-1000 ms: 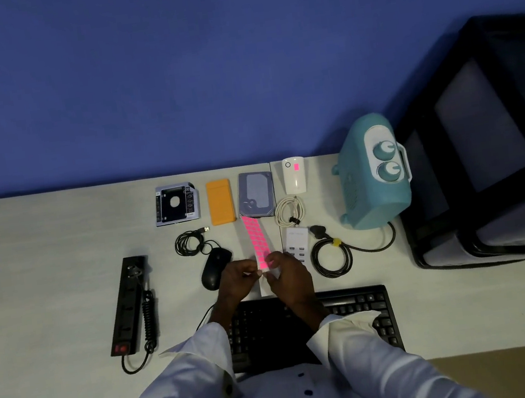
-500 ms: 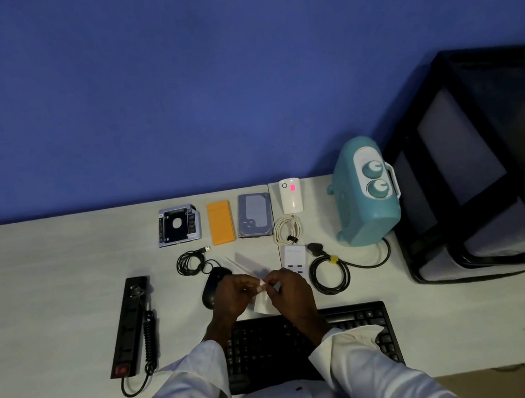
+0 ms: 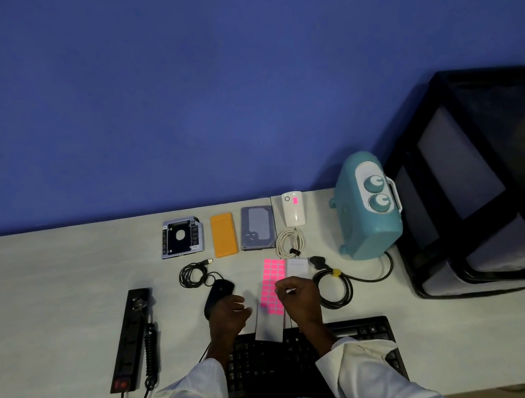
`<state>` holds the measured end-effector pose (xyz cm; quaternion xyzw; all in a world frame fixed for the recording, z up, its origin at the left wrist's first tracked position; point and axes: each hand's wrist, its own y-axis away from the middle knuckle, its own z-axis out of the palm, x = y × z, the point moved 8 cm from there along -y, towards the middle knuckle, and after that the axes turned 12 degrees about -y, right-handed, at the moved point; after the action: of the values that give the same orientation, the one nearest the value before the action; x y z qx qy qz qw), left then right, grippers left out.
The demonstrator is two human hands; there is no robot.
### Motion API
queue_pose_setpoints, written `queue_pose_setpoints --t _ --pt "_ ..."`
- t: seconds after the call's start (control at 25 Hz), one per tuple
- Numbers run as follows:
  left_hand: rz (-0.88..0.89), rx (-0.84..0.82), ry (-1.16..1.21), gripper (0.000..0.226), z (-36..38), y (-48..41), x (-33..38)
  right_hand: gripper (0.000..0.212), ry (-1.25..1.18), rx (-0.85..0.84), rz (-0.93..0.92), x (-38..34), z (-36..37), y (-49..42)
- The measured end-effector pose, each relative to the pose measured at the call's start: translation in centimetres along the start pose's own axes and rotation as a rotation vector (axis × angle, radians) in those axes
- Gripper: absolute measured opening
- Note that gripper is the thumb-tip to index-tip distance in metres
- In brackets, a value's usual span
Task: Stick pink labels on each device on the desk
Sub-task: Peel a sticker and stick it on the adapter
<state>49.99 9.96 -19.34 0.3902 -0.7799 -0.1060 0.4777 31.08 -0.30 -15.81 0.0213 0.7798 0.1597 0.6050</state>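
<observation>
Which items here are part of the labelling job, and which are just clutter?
Job: pink label sheet, white device (already labelled), drive caddy, orange case, hard drive, mouse, power strip, keyboard, teal appliance.
Lying about: coiled white cable, black frame at far right.

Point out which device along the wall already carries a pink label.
The white device, right of the grey drive; the drive, orange case, caddy and teal appliance show none.
</observation>
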Motion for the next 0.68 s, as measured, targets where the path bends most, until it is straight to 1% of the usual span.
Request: queue_pose_setpoints --t 0.08,0.16,0.32,0.48,0.6,0.68 --pt "0.029 -0.002 -0.007 0.017 0.1 0.1 0.8 0.030 -0.019 -0.006 0.024 0.3 0.1 -0.1" --pt "0.068 -0.026 -0.019 0.015 0.7 0.0 2.1 0.031 -0.038 0.004 0.031 0.7 0.3 -0.8" --pt "0.146 -0.059 -0.011 0.025 2.2 -0.9 3.9 0.037 -0.085 0.045 0.060 1.1 0.4 -3.1" --pt "0.231 -0.038 -0.073 0.034 3.0 -2.5 5.7 0.040 -0.123 0.036 0.047 -0.2 0.5 -6.0" --pt "0.249 -0.038 -0.130 0.028 3.3 -4.2 6.6 0.033 -0.134 0.032 0.029 -1.6 0.9 -8.6" --pt "0.249 -0.035 -0.147 0.022 3.4 -5.0 7.3 0.020 -0.116 0.038 0.010 -2.9 1.2 -10.0"
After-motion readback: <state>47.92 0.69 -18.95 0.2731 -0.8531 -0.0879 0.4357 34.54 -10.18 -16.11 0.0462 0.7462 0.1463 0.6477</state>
